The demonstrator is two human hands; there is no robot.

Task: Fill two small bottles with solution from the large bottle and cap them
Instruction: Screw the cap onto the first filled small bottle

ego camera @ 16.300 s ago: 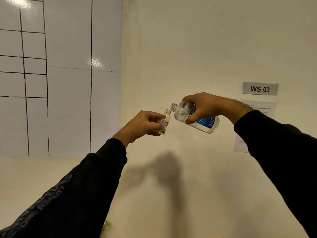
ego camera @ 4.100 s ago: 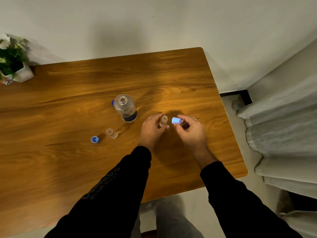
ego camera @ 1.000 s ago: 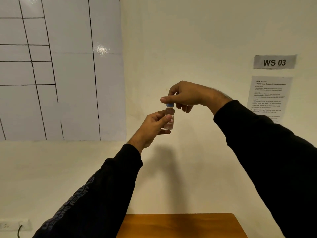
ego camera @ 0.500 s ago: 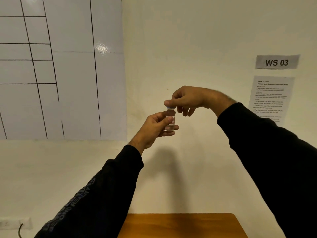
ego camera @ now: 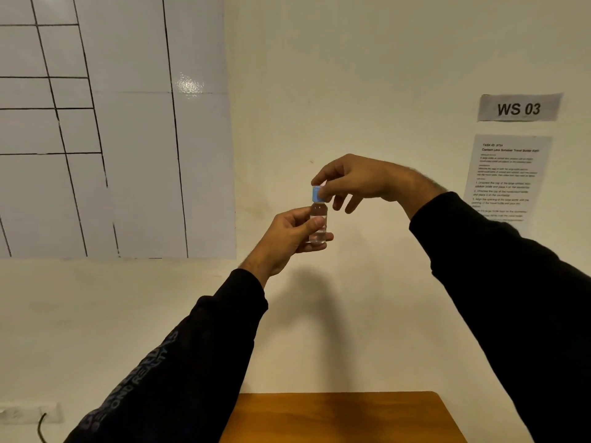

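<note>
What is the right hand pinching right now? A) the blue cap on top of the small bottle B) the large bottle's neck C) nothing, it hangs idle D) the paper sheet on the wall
A: the right hand pinches the blue cap sitting on the small bottle, which the left hand holds upright in front of the wall.
</note>
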